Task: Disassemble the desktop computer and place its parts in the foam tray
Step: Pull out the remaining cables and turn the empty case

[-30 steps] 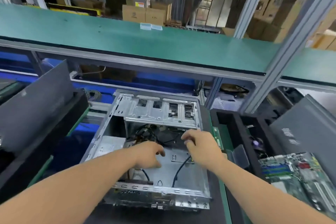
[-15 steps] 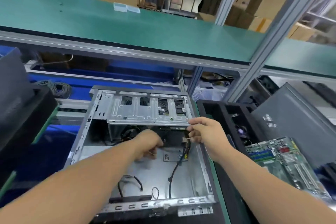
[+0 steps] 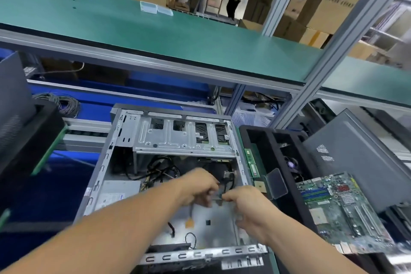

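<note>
Lying open on the bench: desktop case (image 3: pixel 169 176), side panel off, silver drive cage (image 3: pixel 184 138) spanning its far end, loose black cables (image 3: pixel 160 169) bundled beneath. Meeting over the case floor, both hands blurred: left hand (image 3: pixel 198 187) and right hand (image 3: pixel 249 204), fingers curled, pinching a dark cable connector (image 3: pixel 220 193) between them. Sitting just right of the case: black foam tray (image 3: pixel 262 138), holding a RAM stick (image 3: pixel 251 162) along its near wall. Resting further right: green motherboard (image 3: pixel 342 209), leaning against a grey side panel (image 3: pixel 355 162).
</note>
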